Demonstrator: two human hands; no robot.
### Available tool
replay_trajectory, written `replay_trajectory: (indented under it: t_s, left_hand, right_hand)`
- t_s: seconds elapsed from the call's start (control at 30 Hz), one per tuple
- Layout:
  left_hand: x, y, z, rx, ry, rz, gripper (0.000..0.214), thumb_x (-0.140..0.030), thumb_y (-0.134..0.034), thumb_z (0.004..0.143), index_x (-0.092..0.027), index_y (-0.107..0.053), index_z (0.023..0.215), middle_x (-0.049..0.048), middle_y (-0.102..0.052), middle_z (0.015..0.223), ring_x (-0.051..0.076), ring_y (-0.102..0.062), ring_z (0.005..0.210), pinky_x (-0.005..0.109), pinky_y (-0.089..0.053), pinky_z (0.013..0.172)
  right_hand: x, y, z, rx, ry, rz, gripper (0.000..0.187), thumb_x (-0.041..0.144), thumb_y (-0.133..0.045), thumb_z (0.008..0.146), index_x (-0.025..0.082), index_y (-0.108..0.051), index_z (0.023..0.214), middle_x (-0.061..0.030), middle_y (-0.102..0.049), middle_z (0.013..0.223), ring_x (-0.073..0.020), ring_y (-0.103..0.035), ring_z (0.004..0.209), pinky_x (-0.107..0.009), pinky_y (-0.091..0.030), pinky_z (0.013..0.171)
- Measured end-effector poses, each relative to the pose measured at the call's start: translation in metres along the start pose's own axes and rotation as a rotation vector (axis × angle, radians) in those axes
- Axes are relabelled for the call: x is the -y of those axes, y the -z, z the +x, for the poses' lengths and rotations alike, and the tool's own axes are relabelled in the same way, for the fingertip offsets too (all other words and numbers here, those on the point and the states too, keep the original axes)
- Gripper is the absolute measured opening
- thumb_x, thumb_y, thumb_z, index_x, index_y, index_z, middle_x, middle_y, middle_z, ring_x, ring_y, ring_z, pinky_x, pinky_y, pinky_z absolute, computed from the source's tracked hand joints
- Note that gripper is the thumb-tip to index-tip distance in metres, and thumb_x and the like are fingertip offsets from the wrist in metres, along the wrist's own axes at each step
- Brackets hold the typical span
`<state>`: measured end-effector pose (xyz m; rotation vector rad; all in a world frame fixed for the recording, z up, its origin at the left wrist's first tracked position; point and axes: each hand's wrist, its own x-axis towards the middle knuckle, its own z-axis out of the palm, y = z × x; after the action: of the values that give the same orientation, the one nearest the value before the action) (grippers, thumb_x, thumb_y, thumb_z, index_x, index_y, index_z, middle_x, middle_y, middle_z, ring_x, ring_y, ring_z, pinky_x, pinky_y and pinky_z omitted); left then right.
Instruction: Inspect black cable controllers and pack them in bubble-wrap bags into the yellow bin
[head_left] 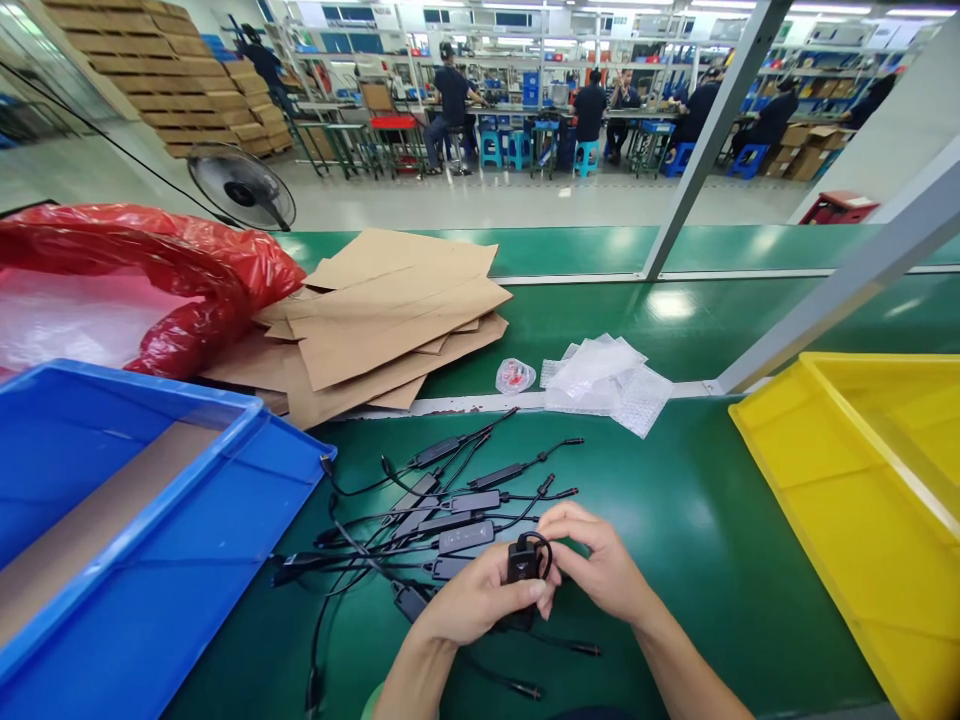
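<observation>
My left hand [471, 600] is closed round a black cable with a small inline box [523, 564], thumb along its side. A short loop of the cable [547, 552] curves out of the box's top. At that loop my right hand [604, 562] pinches the cable with its fingertips; the exact contact is partly hidden. Left of and beneath my hands, several similar black cables with inline boxes [466, 538] lie tangled on the green table [675, 540]. Thin connector ends [581, 648] stick out below my hands.
A blue bin [247, 480] stands at left, a yellow bin [832, 470] at right. Behind the cables are cardboard sheets [397, 320], a red plastic bag [217, 260], a clear tape roll [515, 376] and bubble-wrap pouches [607, 380]. A metal post [712, 140] rises beyond. People sit at far benches.
</observation>
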<state>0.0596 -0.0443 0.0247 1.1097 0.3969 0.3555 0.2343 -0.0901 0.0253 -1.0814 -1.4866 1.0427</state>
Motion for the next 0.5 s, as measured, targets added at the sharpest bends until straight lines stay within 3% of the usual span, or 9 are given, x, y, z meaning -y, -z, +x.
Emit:
replay_trajectory:
  t_s: [0.13, 0.23, 0.37, 0.5]
  left_hand:
    - [0.006, -0.003, -0.001, 0.079, 0.046, -0.222, 0.034, -0.042, -0.072, 0.073, -0.01, -0.062, 0.072, 0.004, -0.054, 0.061, 0.016, -0.055, 0.061, 0.03, -0.043, 0.065]
    - [0.006, -0.007, -0.002, 0.148, 0.093, -0.295, 0.036, -0.044, -0.073, 0.069, -0.011, -0.06, 0.065, 0.0039, -0.052, 0.058, 0.018, -0.055, 0.06, 0.032, -0.043, 0.065]
    - [0.003, -0.009, -0.006, 0.178, 0.164, -0.281, 0.033, -0.043, -0.072, 0.07, -0.013, -0.062, 0.065, 0.0056, -0.054, 0.062, 0.02, -0.055, 0.064, 0.035, -0.043, 0.068]
    - [-0.002, -0.007, -0.004, 0.15, 0.12, -0.215, 0.031, -0.042, -0.069, 0.074, -0.013, -0.065, 0.067, 0.0078, -0.058, 0.066, 0.021, -0.057, 0.068, 0.035, -0.043, 0.071]
  right_hand:
    - [-0.004, -0.002, 0.001, 0.153, -0.156, 0.424, 0.02, 0.037, -0.065, 0.088, 0.021, -0.072, 0.098, -0.008, -0.064, 0.104, -0.0193, -0.059, 0.095, -0.033, -0.047, 0.085]
    - [-0.006, -0.005, 0.0, 0.197, -0.21, 0.605, 0.025, 0.041, -0.073, 0.08, 0.02, -0.073, 0.093, -0.0082, -0.064, 0.104, -0.0194, -0.061, 0.094, -0.033, -0.047, 0.085]
    - [-0.005, -0.01, -0.002, 0.178, -0.29, 0.69, 0.028, 0.042, -0.08, 0.072, 0.017, -0.069, 0.08, -0.006, -0.066, 0.092, -0.0175, -0.062, 0.083, -0.031, -0.049, 0.078]
    - [-0.005, -0.016, -0.002, 0.083, -0.356, 0.589, 0.039, 0.05, -0.078, 0.07, 0.017, -0.058, 0.067, -0.0058, -0.064, 0.086, -0.0186, -0.062, 0.077, -0.031, -0.05, 0.07]
